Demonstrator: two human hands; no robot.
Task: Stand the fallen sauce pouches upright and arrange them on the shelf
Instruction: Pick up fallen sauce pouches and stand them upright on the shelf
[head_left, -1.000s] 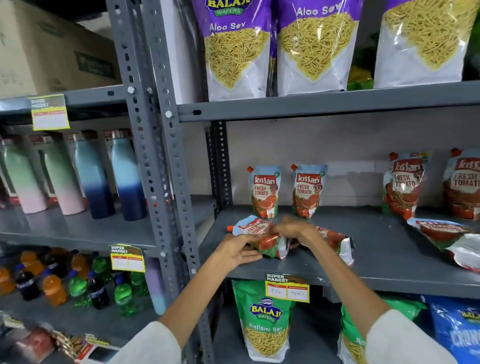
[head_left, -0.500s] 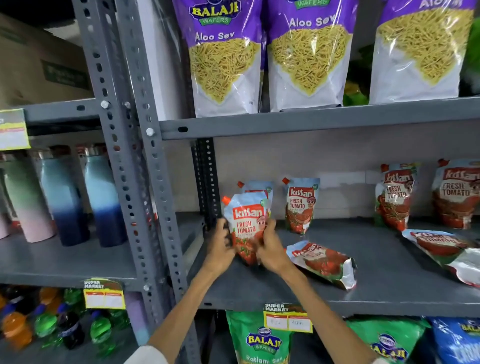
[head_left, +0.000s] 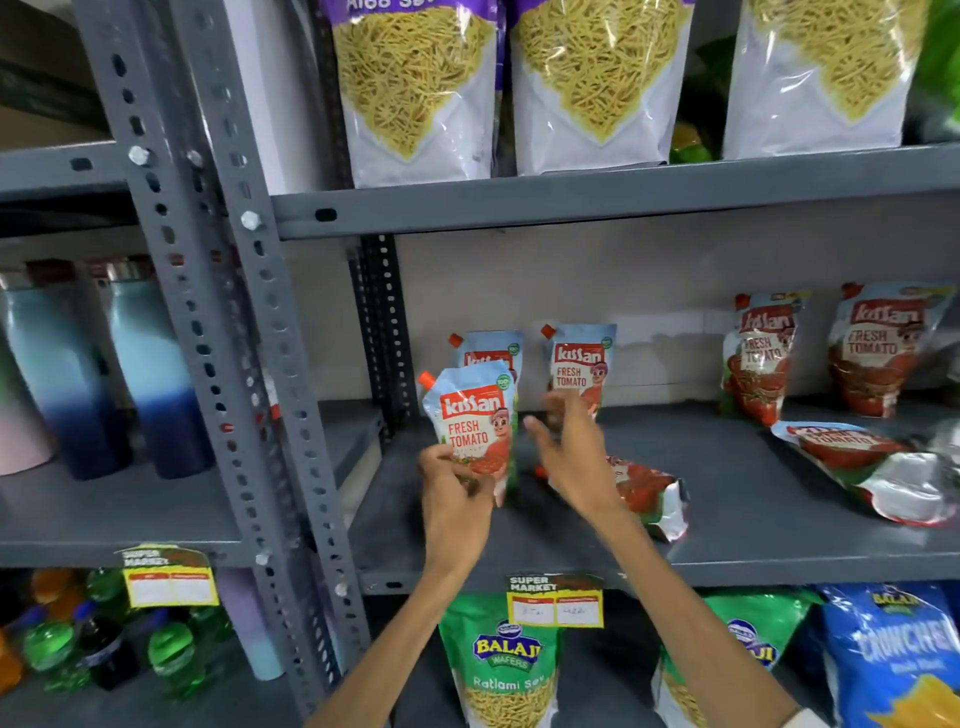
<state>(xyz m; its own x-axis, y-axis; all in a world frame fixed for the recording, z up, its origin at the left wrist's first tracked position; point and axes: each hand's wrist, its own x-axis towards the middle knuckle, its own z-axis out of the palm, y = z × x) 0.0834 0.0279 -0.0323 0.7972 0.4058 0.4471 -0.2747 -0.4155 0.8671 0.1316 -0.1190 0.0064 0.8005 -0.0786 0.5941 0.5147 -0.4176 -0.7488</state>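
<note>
My left hand (head_left: 454, 499) grips the lower part of a Kissan tomato sauce pouch (head_left: 475, 423), held upright near the left end of the grey middle shelf (head_left: 753, 540). My right hand (head_left: 571, 447) hovers just right of it, fingers spread, holding nothing. Two pouches stand at the back: one (head_left: 488, 353) behind the held pouch, another (head_left: 579, 364) beside it. A fallen pouch (head_left: 649, 491) lies flat behind my right wrist. A second fallen pouch (head_left: 878, 467) lies at the right. Two larger pouches (head_left: 758, 358) (head_left: 883, 348) stand at the back right.
Aloo sev bags (head_left: 415, 88) fill the shelf above. Balaji snack bags (head_left: 498, 665) sit below, behind a yellow price tag (head_left: 555, 600). A perforated steel upright (head_left: 208, 322) divides off the left bay, which holds gradient bottles (head_left: 150, 374) and drink bottles (head_left: 171, 649) underneath.
Both hands lifted a fallen pouch off the shelf and turned it upright. My right hand has since let go and opened; my left hand still holds the pouch.
</note>
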